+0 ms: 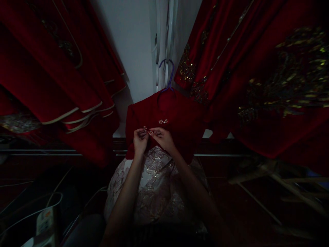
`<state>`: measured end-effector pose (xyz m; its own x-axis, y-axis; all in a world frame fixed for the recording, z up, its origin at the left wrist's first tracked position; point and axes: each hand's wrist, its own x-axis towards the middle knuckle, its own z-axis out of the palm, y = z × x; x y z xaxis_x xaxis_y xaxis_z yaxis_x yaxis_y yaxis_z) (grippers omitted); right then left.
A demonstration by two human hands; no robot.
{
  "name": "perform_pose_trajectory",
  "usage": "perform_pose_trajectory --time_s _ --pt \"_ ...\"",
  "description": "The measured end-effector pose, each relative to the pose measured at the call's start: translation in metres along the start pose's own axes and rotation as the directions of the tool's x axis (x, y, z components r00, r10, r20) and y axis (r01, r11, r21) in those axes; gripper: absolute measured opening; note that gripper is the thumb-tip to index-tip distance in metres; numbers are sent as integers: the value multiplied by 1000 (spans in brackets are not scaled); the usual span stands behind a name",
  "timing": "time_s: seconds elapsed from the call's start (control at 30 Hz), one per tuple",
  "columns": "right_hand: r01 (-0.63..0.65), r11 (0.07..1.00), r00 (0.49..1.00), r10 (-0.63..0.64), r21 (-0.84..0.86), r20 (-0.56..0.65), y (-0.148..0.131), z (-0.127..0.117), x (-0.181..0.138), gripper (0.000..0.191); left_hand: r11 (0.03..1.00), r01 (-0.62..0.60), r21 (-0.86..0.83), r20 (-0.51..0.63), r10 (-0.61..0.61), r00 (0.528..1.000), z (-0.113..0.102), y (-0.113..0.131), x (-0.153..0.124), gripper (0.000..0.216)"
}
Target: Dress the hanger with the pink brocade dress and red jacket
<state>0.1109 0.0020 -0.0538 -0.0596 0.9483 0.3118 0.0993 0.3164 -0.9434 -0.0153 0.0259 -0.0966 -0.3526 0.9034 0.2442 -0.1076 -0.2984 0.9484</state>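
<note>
Both forearms reach forward and slant inward, so the left hand [140, 141] and right hand [163, 138] nearly meet at the front of a red jacket [144, 111], wrists raised and fingers bent. Each grip is pinched on a beaded clasp [151, 133]; in this dim light I can't say whether its halves are joined. The jacket hangs from a purple hanger [170, 78], above a pale floral skirt [151, 171], between other red garments [84, 79].

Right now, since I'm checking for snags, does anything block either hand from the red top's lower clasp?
Nothing visible does: the left hand and right hand both pinch the lower clasp on the red top.
</note>
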Motion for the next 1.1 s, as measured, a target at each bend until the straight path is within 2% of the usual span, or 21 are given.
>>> perform_pose_trajectory --time_s 0.23,0.5,0.67,0.77,0.9,1.1 --pt "69 993 992 -79 -96 -102 16 13 5 23 1000 21 -10 63 -20 998 -5 5 4 28" --pt "83 987 982 -104 -135 -157 17 24 1 23 1000 26 -11 122 -25 992 -10 13 -1 32" --pt "70 979 979 -105 -191 -177 12 27 -2 22 988 -76 131 119 60 991 -14 15 -1 26" --pt "68 975 975 -109 -211 -193 11 27 -3 23 949 -181 257 172 139 975 -19 21 -1 23" --pt "65 973 972 -112 -221 -205 11 26 -3 23 848 -340 406 279 240 930 -27 33 3 20" --pt "91 974 982 -122 -207 -143 10 22 -3 23 805 -377 458 384 203 901 -33 39 11 17"
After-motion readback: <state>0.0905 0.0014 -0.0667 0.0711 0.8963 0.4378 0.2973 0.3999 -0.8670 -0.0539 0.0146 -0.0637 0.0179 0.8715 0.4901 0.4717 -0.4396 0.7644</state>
